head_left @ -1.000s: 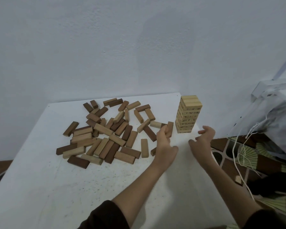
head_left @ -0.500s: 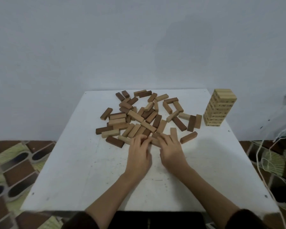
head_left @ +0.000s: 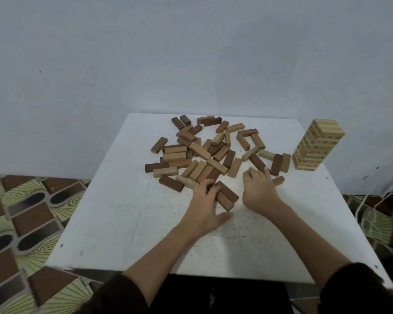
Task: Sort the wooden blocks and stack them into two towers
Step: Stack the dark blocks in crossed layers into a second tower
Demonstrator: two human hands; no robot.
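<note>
Table (head_left: pixel 123 223): white; carries every block.
Loose pile (head_left: pixel 200 152): light and dark mixed, at 12 o'clock of the table; unsorted.
Light tower (head_left: pixel 315 146): stands at 2 o'clock; no second tower begun.
Left hand (head_left: pixel 202 205): fingers curled over the dark block pair (head_left: pixel 228 193), thumb splayed on the table.
Right hand (head_left: pixel 259 191): palm down, at 3 o'clock of the left; grip cannot be told. A small light block (head_left: pixel 278 180) lies against it.
Change: the hands were together half a second ago and are now apart. The dark pair has been drawn out toward 6 o'clock, so sorting is judged under way.

Both hands came down onto the near edge of the block pile (head_left: pixel 202 152), then split apart. Left hand (head_left: pixel 204 200) curled over two dark blocks (head_left: pixel 227 197) and dragged them out of the pile's near edge. Right hand (head_left: pixel 259 191) slid to the pile's near-right edge.
</note>
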